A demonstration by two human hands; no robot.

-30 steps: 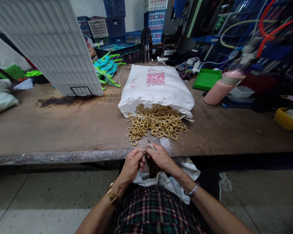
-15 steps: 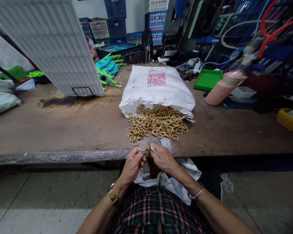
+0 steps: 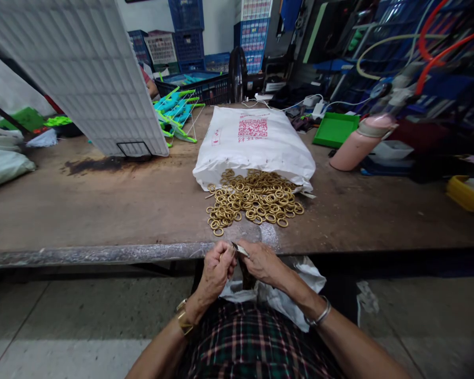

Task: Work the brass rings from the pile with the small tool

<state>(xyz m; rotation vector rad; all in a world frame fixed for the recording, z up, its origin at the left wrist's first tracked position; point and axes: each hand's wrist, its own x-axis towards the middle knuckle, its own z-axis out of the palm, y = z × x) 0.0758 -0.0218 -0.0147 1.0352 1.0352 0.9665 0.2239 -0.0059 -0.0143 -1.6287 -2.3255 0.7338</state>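
My left hand (image 3: 216,268) is closed at the table's front edge, its fingertips pinching a gold-coloured ring (image 3: 221,256) that mostly hides behind them. Just beside it, my right hand (image 3: 263,261) grips a small knife (image 3: 242,250), whose dark tip points at the left fingertips. The two hands nearly meet. Beyond them a heap of gold-coloured rings (image 3: 256,197) spills from the mouth of a white sack (image 3: 256,137) with red print. Under my hands, a whitish bag (image 3: 308,276) lies open over my lap; its inside is dark.
A pale ribbed panel (image 3: 90,79) stands on the left of the worn table (image 3: 150,205). Green and turquoise plastic pieces (image 3: 179,113) lie behind it. To the right are a pink bottle (image 3: 357,145), a green tray (image 3: 335,129) and a yellow container (image 3: 468,192). Part of another person shows behind the panel.
My right hand has shifted slightly left and down, and the knife tip now reaches the left fingertips. The ring that showed between the hands is now mostly covered. The heap looks unchanged.
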